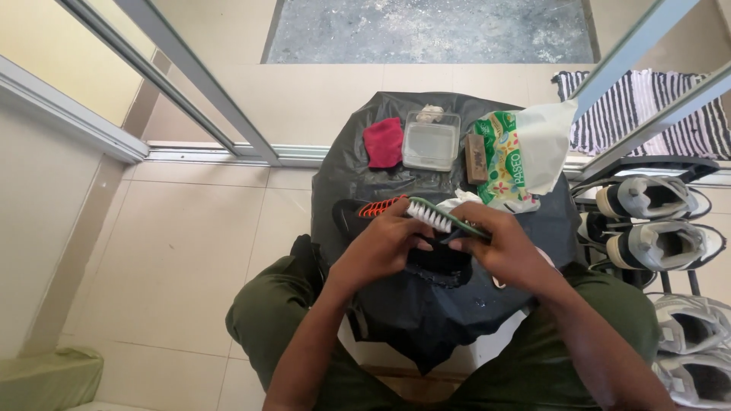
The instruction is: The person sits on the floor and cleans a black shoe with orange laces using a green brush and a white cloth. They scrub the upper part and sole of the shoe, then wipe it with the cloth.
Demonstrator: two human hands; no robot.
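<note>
**Shoe and scrub brush, in hand**

Black shoe [426,255]: dark upper with an orange ribbed section at one end, lying on its side across the black-covered surface [457,304], steadied by the left hand [384,247].

Scrub brush [442,218]: green handle, white bristles facing down and toward the shoe, tilted; gripped at its handle end by the right hand [502,247].
</note>
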